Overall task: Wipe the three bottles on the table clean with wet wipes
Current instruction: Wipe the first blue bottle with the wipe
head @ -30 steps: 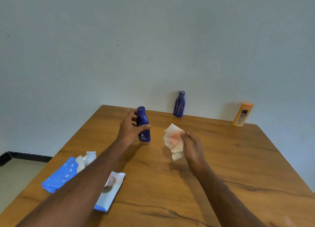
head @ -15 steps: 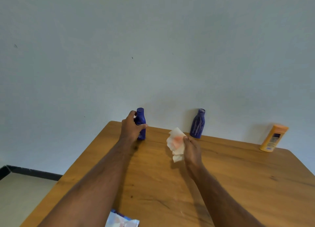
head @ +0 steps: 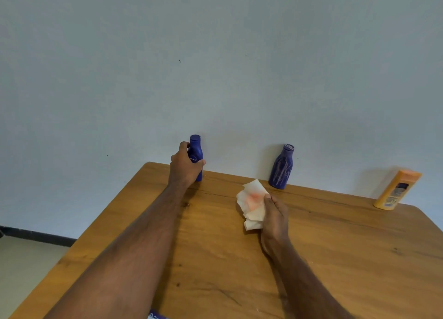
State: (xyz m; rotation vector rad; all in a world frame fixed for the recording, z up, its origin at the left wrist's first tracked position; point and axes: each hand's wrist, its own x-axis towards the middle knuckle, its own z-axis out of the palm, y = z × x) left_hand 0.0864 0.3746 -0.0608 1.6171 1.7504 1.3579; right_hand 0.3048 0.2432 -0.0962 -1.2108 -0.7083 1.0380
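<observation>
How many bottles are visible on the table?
3: a dark blue bottle gripped by the left hand, a purple bottle mid-back, an orange bottle far right.

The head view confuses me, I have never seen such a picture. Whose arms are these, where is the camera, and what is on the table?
The camera sits on a person's head and looks forward and down, so the arms are that person's own. The left hand grips a dark blue bottle standing at the far edge of the wooden table. The right hand holds a crumpled wet wipe with a reddish stain. A second blue bottle and an orange bottle stand by the wall.
</observation>
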